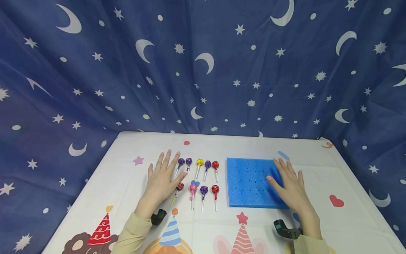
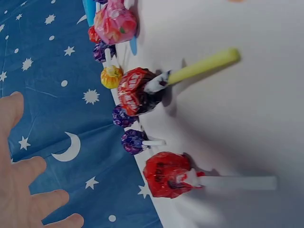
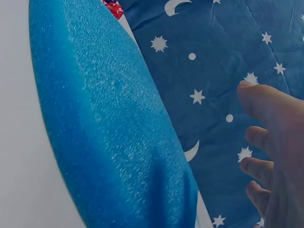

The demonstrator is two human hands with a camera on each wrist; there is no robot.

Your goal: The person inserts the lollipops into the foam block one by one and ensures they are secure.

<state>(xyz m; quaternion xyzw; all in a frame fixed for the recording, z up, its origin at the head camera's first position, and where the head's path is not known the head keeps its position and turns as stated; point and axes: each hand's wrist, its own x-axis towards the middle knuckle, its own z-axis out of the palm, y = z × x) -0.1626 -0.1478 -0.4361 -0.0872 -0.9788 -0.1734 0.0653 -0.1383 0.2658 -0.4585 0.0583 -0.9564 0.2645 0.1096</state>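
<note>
Both hands flat on the desk (image 1: 317, 155), fingers straight & spread, gripping nothing.

L hand (image 1: 161, 181) lies palm down just left of the lollipops, w/ fingertips near the purple lollipop (image 1: 180, 162) at the left end of the back row; thumb close to the dark red lollipop (image 1: 179, 186) w/ the yellow-green stick at the left end of the front row. Whether skin actually touches a stick is hard to tell from the head view. In the left wrist view the fingers (image 2: 28, 199) hang free, apart from the sweets.

Lollipops sit in 2 rows around the desk's middle: back row of five (two purple, yellow (image 1: 200, 162), purple, red (image 1: 215, 164)), front row of four (dark red, pink (image 1: 193, 187), purple (image 1: 204, 190), red (image 1: 215, 189)), sticks pointing toward the near edge.

R hand (image 1: 290, 185) rests on the right part of the blue foam block (image 1: 247, 181), which lies flat just right of the lollipops, toward the desk's right side. Small holes dot the block's top. In the right wrist view the fingers (image 3: 266, 109) are loose and extended above the foam.

Desk wears a white cloth w/ party hats, stars, hearts. Star-and-moon blue curtain (image 1: 203, 70) behind.
</note>
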